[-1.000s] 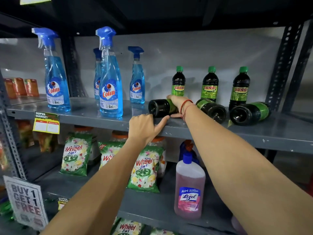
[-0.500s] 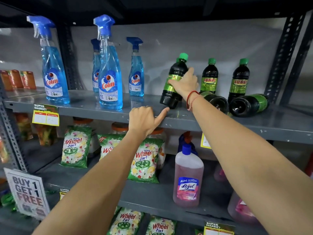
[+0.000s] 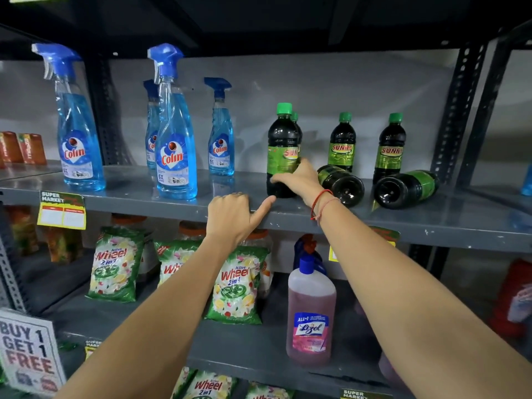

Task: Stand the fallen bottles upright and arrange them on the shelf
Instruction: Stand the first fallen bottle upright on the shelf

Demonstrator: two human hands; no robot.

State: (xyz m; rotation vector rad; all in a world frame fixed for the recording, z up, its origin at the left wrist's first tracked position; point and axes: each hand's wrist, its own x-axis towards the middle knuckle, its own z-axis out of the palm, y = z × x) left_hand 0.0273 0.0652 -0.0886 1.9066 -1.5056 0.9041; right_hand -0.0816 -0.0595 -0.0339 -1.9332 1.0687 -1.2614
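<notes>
A dark bottle with a green cap and green label (image 3: 282, 139) stands upright on the grey shelf (image 3: 403, 223). My right hand (image 3: 298, 181) grips its lower part. Two more dark bottles lie on their sides to the right, one (image 3: 341, 184) just behind my wrist and another (image 3: 404, 189) further right. Behind them stand upright Sunny bottles, one (image 3: 342, 142) in the middle, one (image 3: 390, 145) at the right, and one (image 3: 296, 122) mostly hidden behind the held bottle. My left hand (image 3: 233, 214) rests as a loose fist on the shelf's front edge, thumb out.
Blue Colin spray bottles (image 3: 175, 145) stand on the left half of the same shelf. Below are Wheel detergent packs (image 3: 236, 286) and a pink Lizol bottle (image 3: 311, 315). A dark upright post (image 3: 457, 110) bounds the shelf on the right. A "Buy 1 Get 1 Free" sign (image 3: 27, 352) sits bottom left.
My right hand has lifted the leftmost fallen bottle from lying flat, through a tilt, to standing upright, and has slid down to its base. My left hand has stayed on the shelf edge.
</notes>
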